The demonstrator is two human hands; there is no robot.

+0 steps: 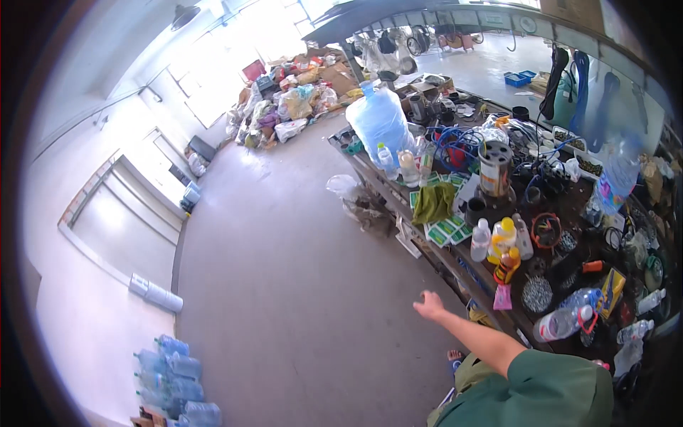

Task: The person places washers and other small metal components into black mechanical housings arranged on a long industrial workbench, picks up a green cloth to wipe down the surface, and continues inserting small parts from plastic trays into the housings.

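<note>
My right hand (pixel 429 306) is stretched out over the bare floor, just left of the workbench (pixel 514 313). Its fingers are loosely apart, and I see nothing held in them. The bare forearm comes out of a green short sleeve at the lower right. Nearest on the bench are a pink tube (pixel 502 297), an orange and yellow bottle (pixel 507 267), a yellow bottle (pixel 503 238) and a small clear bottle (pixel 480 240). Beside them stands a round dish of small metal pieces (pixel 537 294). My left hand is out of view.
The bench also carries a big blue water jug (pixel 377 124), a metal can (pixel 496 169), a green cloth (pixel 433 203) and lying bottles. Plastic bags (pixel 356 199) hang by its edge. A heap of bagged waste (pixel 292 103) fills the back. Blue jugs (pixel 174 377) line the left wall.
</note>
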